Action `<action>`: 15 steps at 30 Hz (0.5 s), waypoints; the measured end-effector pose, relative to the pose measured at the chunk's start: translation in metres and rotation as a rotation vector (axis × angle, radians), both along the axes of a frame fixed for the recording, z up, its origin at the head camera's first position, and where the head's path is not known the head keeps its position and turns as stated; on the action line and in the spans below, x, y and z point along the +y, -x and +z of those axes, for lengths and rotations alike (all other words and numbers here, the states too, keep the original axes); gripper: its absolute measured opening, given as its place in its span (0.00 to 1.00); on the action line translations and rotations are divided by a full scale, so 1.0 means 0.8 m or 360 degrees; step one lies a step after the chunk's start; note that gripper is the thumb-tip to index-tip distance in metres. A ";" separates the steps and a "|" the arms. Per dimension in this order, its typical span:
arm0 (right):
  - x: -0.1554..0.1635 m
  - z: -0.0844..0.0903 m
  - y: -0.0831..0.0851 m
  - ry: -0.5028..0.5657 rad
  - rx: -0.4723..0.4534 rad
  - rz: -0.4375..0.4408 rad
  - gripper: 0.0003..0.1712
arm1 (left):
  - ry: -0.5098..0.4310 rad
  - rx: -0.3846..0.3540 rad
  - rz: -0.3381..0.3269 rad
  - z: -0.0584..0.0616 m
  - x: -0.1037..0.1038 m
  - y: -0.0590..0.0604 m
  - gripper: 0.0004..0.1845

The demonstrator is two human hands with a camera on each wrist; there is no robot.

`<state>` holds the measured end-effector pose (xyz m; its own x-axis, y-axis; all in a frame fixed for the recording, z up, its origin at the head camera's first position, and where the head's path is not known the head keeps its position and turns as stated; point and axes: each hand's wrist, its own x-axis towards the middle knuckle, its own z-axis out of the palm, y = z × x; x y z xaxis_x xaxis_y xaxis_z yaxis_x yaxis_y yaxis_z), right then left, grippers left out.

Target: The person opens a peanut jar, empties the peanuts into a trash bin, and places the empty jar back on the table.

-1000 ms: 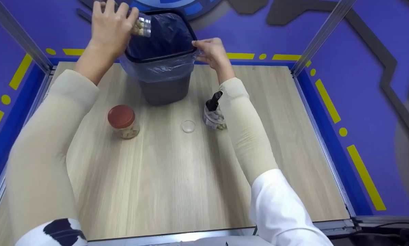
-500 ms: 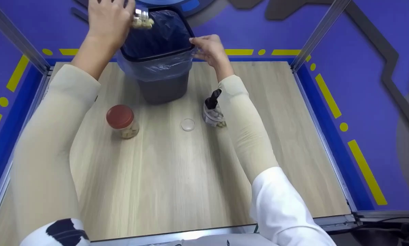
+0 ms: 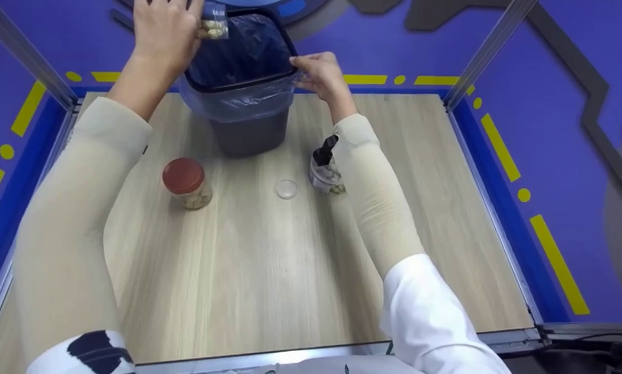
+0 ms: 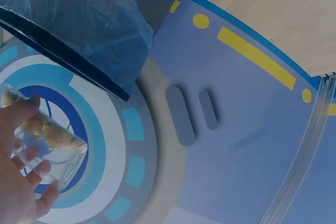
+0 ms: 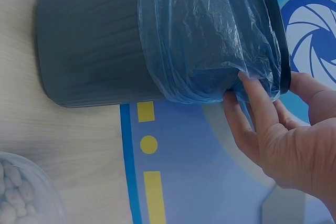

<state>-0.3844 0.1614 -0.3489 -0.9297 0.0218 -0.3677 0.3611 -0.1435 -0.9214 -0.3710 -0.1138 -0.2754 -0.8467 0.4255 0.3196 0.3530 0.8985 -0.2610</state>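
Up at the back left, my left hand [image 3: 165, 31] grips a clear jar [image 3: 214, 19], tipped on its side over the mouth of the trash bin [image 3: 251, 137]. Pale tan lumps [image 4: 47, 130] lie along the jar's lower side; its mouth is lidless. The dark bin wears a thin bluish bag [image 5: 194, 30] folded over its rim [image 3: 238, 86]. At the bin's right side, my right hand [image 3: 321, 77] pinches the rim, thumb at the top edge and fingers against the bag outside. The bottom inside the bin is hidden.
A red-lidded jar [image 3: 184, 176] stands left on the wooden table [image 3: 269, 280]. A small clear disc [image 3: 286, 189] lies mid-table. Right of it, a clear tub [image 3: 323, 179] of peanut-like pieces holds a black handle [image 3: 325, 150], partly behind my right sleeve. Blue-purple panels surround the table.
Half a second ago lumps were at the jar's mouth; now they sit further inside it. Over the full second, the left hand and jar have shifted slightly up. The right hand keeps its hold.
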 end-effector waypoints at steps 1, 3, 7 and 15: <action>0.000 0.000 0.000 -0.0007 -0.0004 -0.0001 0.16 | 0.0002 0.0033 -0.0028 -0.001 -0.002 0.000 0.30; -0.001 -0.001 0.001 -0.0014 0.0007 -0.0002 0.15 | -0.0010 0.0110 -0.0083 -0.004 -0.005 0.000 0.28; -0.002 -0.004 0.002 -0.0028 0.0024 -0.0010 0.14 | -0.0076 0.0253 -0.0166 -0.012 -0.011 0.002 0.24; -0.002 -0.001 0.004 -0.0020 0.0010 -0.0021 0.13 | 0.0000 0.0251 -0.0167 -0.024 -0.015 0.000 0.24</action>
